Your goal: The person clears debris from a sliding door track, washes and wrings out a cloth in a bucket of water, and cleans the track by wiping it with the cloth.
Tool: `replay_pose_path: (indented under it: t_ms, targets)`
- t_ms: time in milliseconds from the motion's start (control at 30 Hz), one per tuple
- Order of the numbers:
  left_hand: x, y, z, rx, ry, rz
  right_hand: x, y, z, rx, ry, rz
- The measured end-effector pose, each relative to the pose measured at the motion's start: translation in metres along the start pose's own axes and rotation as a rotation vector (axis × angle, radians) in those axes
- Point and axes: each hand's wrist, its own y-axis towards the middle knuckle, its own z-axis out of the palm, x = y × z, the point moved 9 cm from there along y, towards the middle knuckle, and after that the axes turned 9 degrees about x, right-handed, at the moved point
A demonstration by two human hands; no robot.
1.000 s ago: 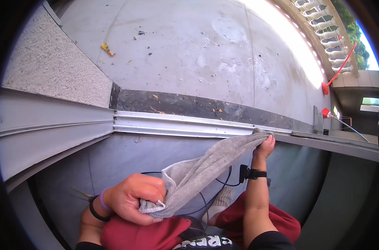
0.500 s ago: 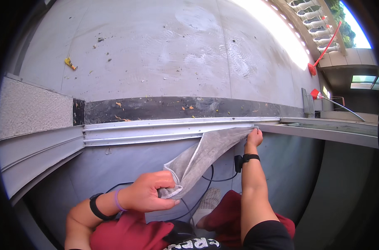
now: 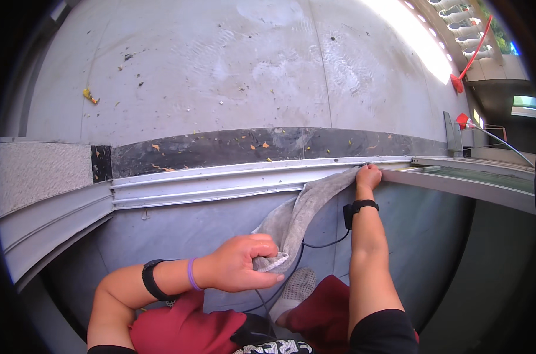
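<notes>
A grey cloth [image 3: 303, 206] with a pale edge stretches between my two hands. My left hand [image 3: 238, 262] is closed around its near end, low in front of my body. The far end is pinched in my right hand [image 3: 369, 175], which is down at the white sliding-door track [image 3: 244, 180], close beside the end of the door panel's frame [image 3: 451, 184]. Between the hands the cloth hangs in folds and its upper part crosses the track's near rail. What lies under my right fingertips is hidden.
Dry leaf bits lie on the dark stone strip [image 3: 215, 150] beyond the track. Past it is a dusty tiled floor [image 3: 209, 71] with a yellow scrap [image 3: 90, 96]. A red-handled tool [image 3: 458, 82] stands far right. A black cable [image 3: 330, 243] runs near my foot [image 3: 296, 289].
My left hand has moved right and slightly up, toward my right hand. The cloth has gone from taut to slacker and more folded. The view has shifted a little.
</notes>
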Motion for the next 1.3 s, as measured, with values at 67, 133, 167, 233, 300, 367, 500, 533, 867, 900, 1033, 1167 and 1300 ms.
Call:
replay_pose_path:
  t_ms: [67,133,167,233,300,367,500,533,867,900,1033,1167,1300]
  targets:
    - [0.001,0.002,0.0,0.002,-0.001,0.019,0.007,-0.002,-0.006,-0.071,-0.005,-0.059]
    - [0.001,0.005,0.001,-0.008,-0.038,0.025,0.006,0.002,-0.007,-0.006,-0.063,-0.058]
    - [0.0,0.005,0.0,-0.022,-0.073,0.029,0.008,0.002,-0.005,0.06,-0.119,-0.057]
    - [0.001,0.005,-0.002,-0.016,-0.061,0.04,0.018,-0.002,-0.005,0.122,-0.264,-0.129]
    - [0.001,0.002,-0.005,-0.019,-0.047,0.045,0.037,-0.02,-0.01,0.19,-0.405,-0.209]
    - [0.003,-0.002,-0.007,-0.029,-0.053,0.003,0.059,-0.046,-0.022,0.186,-0.527,-0.419]
    - [0.002,-0.001,-0.007,-0.047,-0.086,0.045,0.049,-0.045,-0.017,0.285,-0.484,-0.495]
    - [0.004,-0.001,-0.006,-0.048,-0.093,0.049,0.046,-0.041,-0.011,0.343,-0.545,-0.468]
    - [0.007,-0.006,-0.004,-0.064,-0.072,0.005,0.017,-0.027,0.02,0.352,-0.355,-0.125]
    - [0.006,-0.009,-0.005,-0.067,-0.071,0.008,0.017,-0.032,0.021,0.35,-0.355,-0.128]
    - [-0.001,-0.031,-0.007,0.006,-0.19,-0.059,0.05,-0.08,0.024,0.236,-0.183,-0.3]
    - [-0.023,-0.053,-0.012,0.124,-0.237,0.035,0.117,-0.157,0.038,0.253,-0.101,-0.42]
    - [-0.043,-0.072,-0.02,0.109,-0.187,0.152,0.182,-0.23,0.032,0.147,0.004,-0.593]
